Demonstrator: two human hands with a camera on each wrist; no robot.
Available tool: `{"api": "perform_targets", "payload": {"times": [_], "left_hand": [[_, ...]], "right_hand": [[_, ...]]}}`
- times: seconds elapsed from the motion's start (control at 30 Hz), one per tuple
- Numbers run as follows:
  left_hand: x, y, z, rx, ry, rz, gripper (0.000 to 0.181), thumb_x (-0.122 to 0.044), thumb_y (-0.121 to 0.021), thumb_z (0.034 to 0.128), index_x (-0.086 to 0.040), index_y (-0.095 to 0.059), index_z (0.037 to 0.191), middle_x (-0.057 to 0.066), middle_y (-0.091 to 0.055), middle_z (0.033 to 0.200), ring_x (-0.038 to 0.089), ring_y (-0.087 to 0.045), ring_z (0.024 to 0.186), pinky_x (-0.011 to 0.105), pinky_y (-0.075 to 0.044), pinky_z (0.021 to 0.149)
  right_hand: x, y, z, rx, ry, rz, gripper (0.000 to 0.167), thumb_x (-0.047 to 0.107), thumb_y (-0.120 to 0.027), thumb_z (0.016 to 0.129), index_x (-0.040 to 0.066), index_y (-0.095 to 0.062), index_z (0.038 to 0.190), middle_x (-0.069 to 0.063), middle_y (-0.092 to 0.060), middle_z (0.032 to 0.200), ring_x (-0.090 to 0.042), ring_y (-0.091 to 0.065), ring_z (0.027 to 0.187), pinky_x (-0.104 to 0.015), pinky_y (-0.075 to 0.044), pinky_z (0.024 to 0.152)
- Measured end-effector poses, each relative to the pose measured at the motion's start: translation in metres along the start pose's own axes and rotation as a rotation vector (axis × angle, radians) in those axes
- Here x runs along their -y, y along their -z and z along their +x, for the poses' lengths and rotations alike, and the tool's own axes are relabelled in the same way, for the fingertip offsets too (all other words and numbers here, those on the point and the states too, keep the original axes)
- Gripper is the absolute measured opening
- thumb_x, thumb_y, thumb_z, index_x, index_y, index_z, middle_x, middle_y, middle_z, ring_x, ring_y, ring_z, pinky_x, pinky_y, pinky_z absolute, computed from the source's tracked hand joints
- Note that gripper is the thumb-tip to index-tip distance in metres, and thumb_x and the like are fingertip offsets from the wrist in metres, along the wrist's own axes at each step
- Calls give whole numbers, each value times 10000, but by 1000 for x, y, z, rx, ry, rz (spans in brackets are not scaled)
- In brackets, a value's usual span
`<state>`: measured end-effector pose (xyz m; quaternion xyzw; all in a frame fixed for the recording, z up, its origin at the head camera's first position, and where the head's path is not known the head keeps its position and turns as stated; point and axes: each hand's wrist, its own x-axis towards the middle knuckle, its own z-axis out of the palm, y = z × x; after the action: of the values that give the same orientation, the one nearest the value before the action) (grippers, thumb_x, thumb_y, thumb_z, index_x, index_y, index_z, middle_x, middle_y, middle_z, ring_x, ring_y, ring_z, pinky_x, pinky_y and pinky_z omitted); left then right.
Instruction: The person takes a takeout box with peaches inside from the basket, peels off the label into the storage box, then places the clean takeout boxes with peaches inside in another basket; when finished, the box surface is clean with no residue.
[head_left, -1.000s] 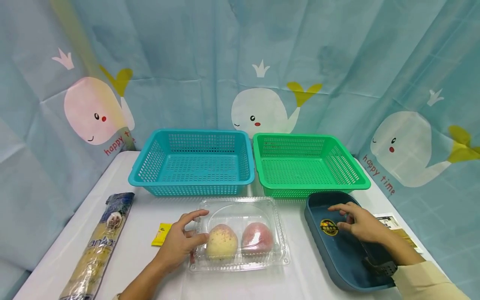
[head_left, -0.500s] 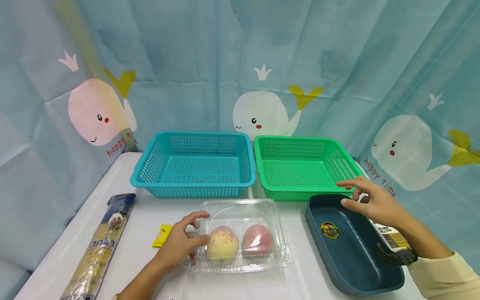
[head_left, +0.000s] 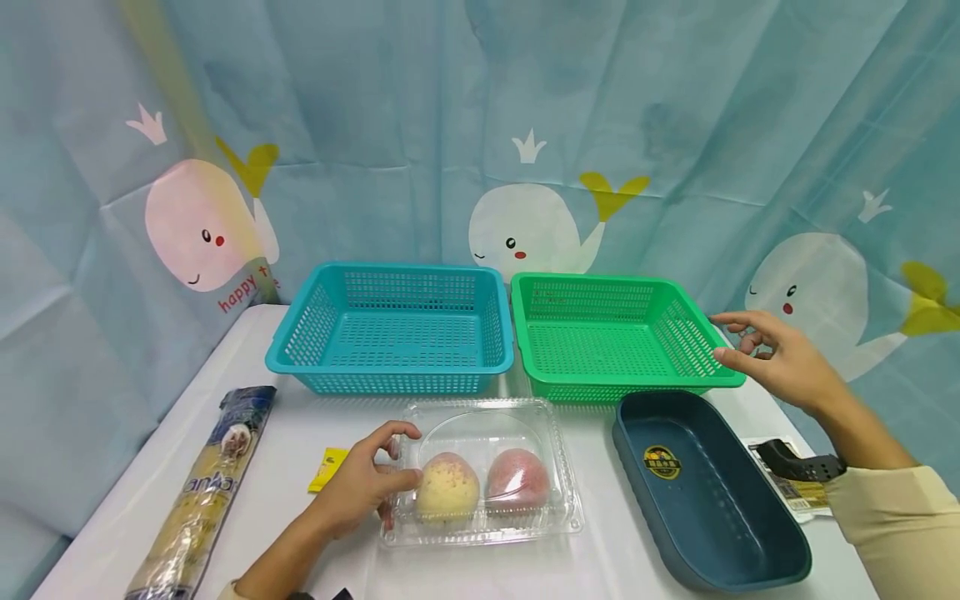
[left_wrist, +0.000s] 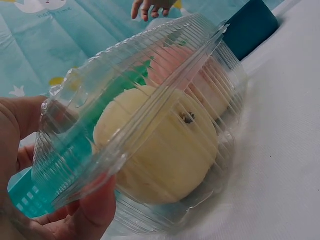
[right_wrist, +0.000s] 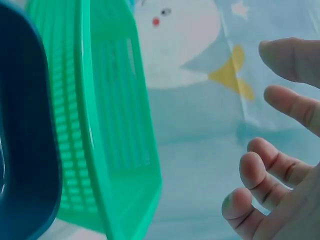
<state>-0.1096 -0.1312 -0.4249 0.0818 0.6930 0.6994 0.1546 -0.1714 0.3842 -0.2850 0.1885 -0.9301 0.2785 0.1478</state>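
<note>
A clear plastic clamshell box [head_left: 558, 508] lies on the white table, holding a yellow fruit with red specks [head_left: 447, 487] and a pink fruit [head_left: 518, 479]. My left hand [head_left: 363, 483] grips the box's left side, with thumb and fingers around its edge in the left wrist view. My right hand [head_left: 787, 358] is in the air just right of the green basket [head_left: 600, 391], fingers loosely bent and nothing in them. In the right wrist view the right hand [right_wrist: 285, 165] shows apart from the basket.
Left of the green basket stands a blue basket [head_left: 390, 382]. A dark blue tray [head_left: 712, 492] with a round label sits at front right, over a flat packet [head_left: 802, 496]. A long pasta packet [head_left: 202, 492] and a small yellow sachet [head_left: 327, 468] lie left.
My right hand has moved from above the dark blue tray up and to the right, beside the green basket. My left hand stays on the clear box.
</note>
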Motion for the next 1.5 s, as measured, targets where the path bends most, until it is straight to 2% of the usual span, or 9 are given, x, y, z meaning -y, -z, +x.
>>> {"api": "perform_targets", "payload": {"times": [0.27, 0.37, 0.5, 0.6, 0.7, 0.87, 1.07, 1.27, 1.5], "left_hand": [[-2, 0, 0, 3, 13, 10, 538, -8, -724, 810, -49, -475, 1285, 186, -250, 1052, 187, -526, 534, 368, -487, 354], [-4, -1, 0, -3, 26, 12, 555, -14, -735, 800, -46, -476, 1289, 188, -256, 1053, 195, -533, 552, 348, -482, 351], [-6, -1, 0, -14, 36, 22, 556, -30, -753, 791, -59, -490, 1280, 190, -265, 1052, 209, -545, 567, 325, -477, 350], [-6, -1, 0, -15, 40, 29, 546, -48, -766, 788, -73, -499, 1264, 188, -267, 1051, 208, -536, 548, 316, -475, 354], [-5, -1, 1, -10, 34, 26, 540, -51, -771, 784, -73, -496, 1248, 183, -267, 1038, 192, -507, 517, 311, -471, 353], [-4, -2, 3, -3, 12, -18, 537, -2, -748, 775, -32, -469, 1233, 162, -256, 998, 172, -487, 495, 309, -461, 336], [-1, -2, 4, 1, -8, -111, 510, 54, -709, 764, -27, -451, 1197, 138, -239, 959, 157, -451, 425, 290, -446, 325], [-4, -4, 1, -16, -54, -195, 494, 98, -644, 764, 30, -412, 1195, 136, -239, 1007, 112, -352, 363, 243, -375, 308], [-17, -6, -5, -7, -95, -257, 460, 110, -611, 780, 52, -395, 1181, 148, -275, 1012, 76, -361, 347, 220, -373, 307]], "right_hand": [[-28, 4, 2, -14, -122, -3, 479, 186, -666, 921, 20, -520, 1345, -89, -456, 1238, -77, -455, 872, -364, -430, 601], [-36, 3, 3, -10, -151, -6, 491, 220, -655, 928, -8, -517, 1339, -166, -438, 1300, -163, -460, 928, -467, -437, 633], [-46, 0, 2, 13, -189, 9, 518, 260, -629, 943, -44, -496, 1340, -244, -394, 1340, -375, -446, 1030, -593, -414, 689], [-54, -4, 1, 25, -211, 16, 530, 277, -619, 948, -58, -489, 1338, -268, -363, 1359, -464, -423, 1081, -617, -412, 691], [-61, -8, -1, 32, -226, 7, 545, 288, -617, 948, -67, -485, 1340, -285, -331, 1390, -494, -407, 1104, -616, -424, 687], [-71, -16, -2, 84, -234, -37, 581, 318, -608, 951, -81, -478, 1353, -310, -283, 1443, -547, -365, 1156, -670, -392, 740], [-85, -27, -4, 187, -298, -93, 690, 402, -597, 940, -112, -436, 1372, -328, -172, 1508, -613, -144, 1302, -768, -240, 875], [-93, -34, -9, 255, -352, -95, 745, 455, -548, 953, -133, -395, 1385, -324, -112, 1522, -631, -128, 1292, -765, -247, 880], [-93, -38, -10, 258, -360, -66, 753, 460, -532, 962, -130, -369, 1401, -285, -53, 1546, -639, -147, 1279, -753, -263, 891]]}}
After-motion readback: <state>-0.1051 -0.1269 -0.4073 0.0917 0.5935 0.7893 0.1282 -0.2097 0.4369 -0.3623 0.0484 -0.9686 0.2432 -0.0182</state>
